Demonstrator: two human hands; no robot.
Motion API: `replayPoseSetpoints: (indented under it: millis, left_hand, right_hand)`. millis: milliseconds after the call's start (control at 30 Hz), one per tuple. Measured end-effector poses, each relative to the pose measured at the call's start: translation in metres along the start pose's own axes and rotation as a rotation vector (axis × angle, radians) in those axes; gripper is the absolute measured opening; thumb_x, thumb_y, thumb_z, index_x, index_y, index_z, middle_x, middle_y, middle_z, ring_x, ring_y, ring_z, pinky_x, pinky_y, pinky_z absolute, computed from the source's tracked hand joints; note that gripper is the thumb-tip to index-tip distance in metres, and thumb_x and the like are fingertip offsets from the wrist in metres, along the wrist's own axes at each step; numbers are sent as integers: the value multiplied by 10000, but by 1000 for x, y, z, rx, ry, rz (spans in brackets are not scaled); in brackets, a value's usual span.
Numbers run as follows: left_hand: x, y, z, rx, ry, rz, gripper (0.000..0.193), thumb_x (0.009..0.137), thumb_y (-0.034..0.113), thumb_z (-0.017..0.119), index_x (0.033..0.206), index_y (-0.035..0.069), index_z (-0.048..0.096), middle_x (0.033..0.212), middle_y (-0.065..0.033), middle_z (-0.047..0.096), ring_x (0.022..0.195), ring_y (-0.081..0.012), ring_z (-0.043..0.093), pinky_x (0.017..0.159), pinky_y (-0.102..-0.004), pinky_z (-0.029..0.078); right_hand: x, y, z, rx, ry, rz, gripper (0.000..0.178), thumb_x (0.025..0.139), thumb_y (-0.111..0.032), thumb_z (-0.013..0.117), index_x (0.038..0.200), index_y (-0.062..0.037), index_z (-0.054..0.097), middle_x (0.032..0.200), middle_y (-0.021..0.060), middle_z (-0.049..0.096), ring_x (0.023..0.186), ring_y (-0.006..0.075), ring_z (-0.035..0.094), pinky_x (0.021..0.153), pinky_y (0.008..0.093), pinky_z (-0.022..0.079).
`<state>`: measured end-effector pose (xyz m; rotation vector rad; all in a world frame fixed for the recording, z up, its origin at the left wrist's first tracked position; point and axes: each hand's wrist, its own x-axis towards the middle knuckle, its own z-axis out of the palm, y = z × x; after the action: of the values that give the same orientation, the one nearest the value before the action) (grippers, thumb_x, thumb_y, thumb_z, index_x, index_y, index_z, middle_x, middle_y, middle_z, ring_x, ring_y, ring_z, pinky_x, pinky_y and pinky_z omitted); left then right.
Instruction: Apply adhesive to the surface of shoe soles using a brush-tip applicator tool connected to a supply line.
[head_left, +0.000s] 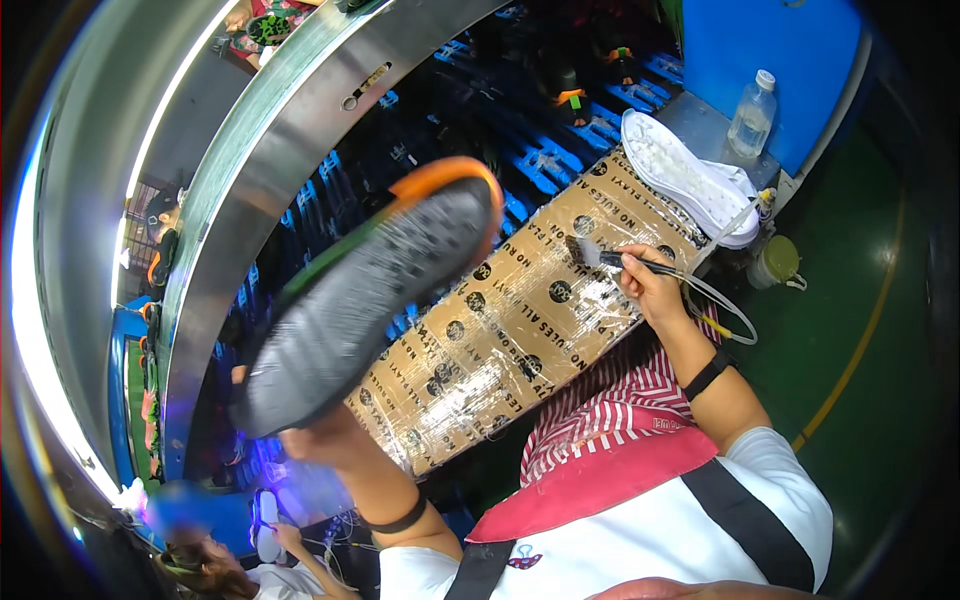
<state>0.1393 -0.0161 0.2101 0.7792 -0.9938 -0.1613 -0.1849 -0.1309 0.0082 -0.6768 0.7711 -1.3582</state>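
Observation:
My left hand (318,438) is wrapped round the lower end of a shoe (375,290), its dark grey underside turned toward me and an orange and green edge showing; the shoe is slightly blurred. It hangs in the air over the left part of a long cardboard-covered board (470,360). Pinched in my right hand (655,285) is a brush (598,257) with a black handle, its bristles over the board. A thin clear hose (735,310) loops beside that hand. White shoe soles (690,180) lie at the board's far right end.
A clear plastic bottle (752,118) stands behind the soles, near a blue panel (775,60). A pale green container (778,262) sits right. Beyond the board run blue-and-black slats (545,160) carrying shoes, and a curved metal rim (290,110). Lower left, another person's hand (288,537) touches a white sole.

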Motion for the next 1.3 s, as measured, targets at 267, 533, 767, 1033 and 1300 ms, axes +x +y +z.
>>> replayPoseSetpoints:
  millis: [267, 533, 767, 1033, 1300]
  left_hand:
    - [120, -10, 88, 243, 183, 319, 530, 725, 261, 736, 1079, -16, 454, 1003, -167, 563, 917, -256, 587, 830, -370, 476]
    - [222, -43, 129, 1392, -237, -19, 839, 634, 721, 548, 1056, -1, 618, 1025, -209, 617, 1016, -312, 575, 880, -385, 420]
    - [256, -73, 106, 1336, -320, -111, 902, 701, 738, 412, 1154, -31, 539, 1196, -269, 496, 1174, -331, 453, 987, -408, 314]
    - [295, -52, -43, 1694, 128, -336, 814, 704, 534, 564, 1310, 34, 352, 1339, -234, 353, 1244, -355, 349, 980, -569, 259]
    - [320, -13, -198, 1813, 615, -537, 813, 631, 413, 644, 1284, 16, 366, 1360, -252, 290, 1259, -364, 304, 1021, -457, 264]
  right_hand:
    - [-2, 1, -7, -67, -95, 7, 179, 846, -97, 574, 994, 3, 562, 619, 17, 527, 487, 53, 423, 458, 173, 340]
    - [-5, 3, -10, -98, -149, -8, 180, 847, -96, 575, 1000, -2, 564, 635, 26, 541, 513, 57, 439, 481, 168, 349]
    - [-6, 0, -13, -99, -117, -48, 193, 840, -116, 586, 997, -4, 588, 636, 17, 566, 519, 42, 466, 473, 148, 341]
    - [-4, 5, -17, -160, -98, -20, 251, 851, -124, 569, 1058, 18, 578, 619, 29, 548, 510, 67, 458, 468, 168, 338]
    - [-4, 5, -25, -244, -113, -3, 279, 870, -148, 552, 1093, 19, 546, 626, 32, 516, 520, 77, 434, 478, 193, 333]
